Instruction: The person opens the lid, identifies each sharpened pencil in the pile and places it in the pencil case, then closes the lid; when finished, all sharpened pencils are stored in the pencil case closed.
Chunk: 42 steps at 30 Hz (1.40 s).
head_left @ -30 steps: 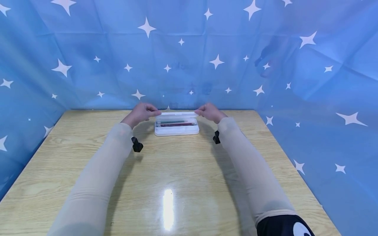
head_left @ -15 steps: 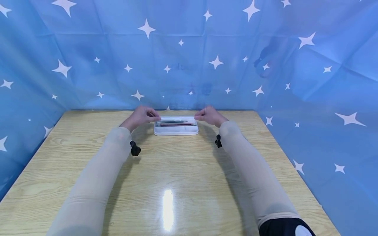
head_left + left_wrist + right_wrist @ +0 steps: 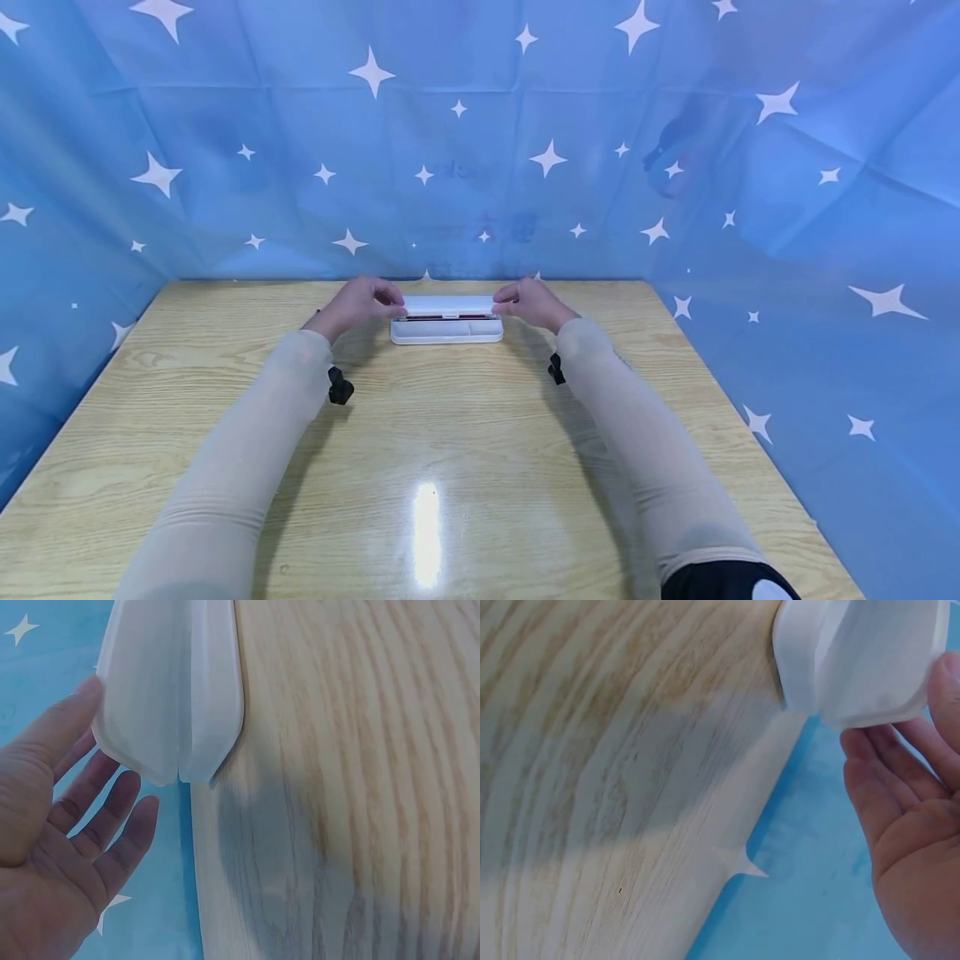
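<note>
A white pencil case (image 3: 446, 332) lies near the far edge of the table with its lid (image 3: 447, 303) partly lowered. Dark and reddish pencils (image 3: 474, 317) show in the gap beneath the lid; the rest of them is hidden. My left hand (image 3: 362, 302) pinches the lid's left end, thumb on one face and index finger behind. In the left wrist view, the other fingers (image 3: 135, 825) are spread loosely off the case. At the lid's opposite end, my right hand (image 3: 531, 303) pinches the corner, which the right wrist view shows between thumb and fingers (image 3: 892, 769).
The wooden table (image 3: 420, 417) reaches back to a blue curtain (image 3: 465, 200) printed with white stars. A bright light reflection (image 3: 427, 533) lies on the tabletop nearer to me. Black wrist mounts (image 3: 340, 387) hang by both sleeves.
Both hands have brought the lid forward and down from a raised position, so it now covers most of the pencils. The base of the case has stayed almost in place.
</note>
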Each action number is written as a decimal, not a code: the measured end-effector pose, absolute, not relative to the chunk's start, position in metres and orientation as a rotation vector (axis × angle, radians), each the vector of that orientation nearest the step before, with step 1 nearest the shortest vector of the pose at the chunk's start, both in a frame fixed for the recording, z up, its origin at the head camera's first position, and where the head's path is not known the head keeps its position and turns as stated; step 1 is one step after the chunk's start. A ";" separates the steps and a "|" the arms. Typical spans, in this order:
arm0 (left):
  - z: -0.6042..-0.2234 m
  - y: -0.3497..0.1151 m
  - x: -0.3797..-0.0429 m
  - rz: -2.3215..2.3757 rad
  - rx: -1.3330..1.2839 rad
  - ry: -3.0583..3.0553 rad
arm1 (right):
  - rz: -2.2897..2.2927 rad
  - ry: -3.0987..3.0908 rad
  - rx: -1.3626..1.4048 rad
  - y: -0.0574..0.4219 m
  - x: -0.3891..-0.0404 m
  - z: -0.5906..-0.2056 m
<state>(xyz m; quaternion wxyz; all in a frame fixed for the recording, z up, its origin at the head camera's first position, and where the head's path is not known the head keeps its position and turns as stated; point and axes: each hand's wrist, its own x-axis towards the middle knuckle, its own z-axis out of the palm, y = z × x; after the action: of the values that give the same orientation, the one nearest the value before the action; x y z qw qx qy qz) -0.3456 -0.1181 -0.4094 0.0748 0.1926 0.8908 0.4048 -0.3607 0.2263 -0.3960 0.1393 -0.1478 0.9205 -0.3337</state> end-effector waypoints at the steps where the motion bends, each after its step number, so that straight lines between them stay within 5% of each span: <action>1: -0.410 -0.118 -0.346 1.203 0.576 2.678 | -0.954 2.657 -0.432 0.226 -0.361 -0.397; 42: -0.423 -0.116 -0.340 0.998 0.623 2.636 | -0.825 2.624 -0.547 0.218 -0.357 -0.415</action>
<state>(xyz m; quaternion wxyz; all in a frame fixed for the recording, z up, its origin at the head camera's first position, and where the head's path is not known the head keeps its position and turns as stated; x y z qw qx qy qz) -0.3404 -0.1165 -0.4227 0.1271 0.2141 0.9058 0.3428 -0.3569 0.2183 -0.4154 0.1678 -0.1924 0.9223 -0.2901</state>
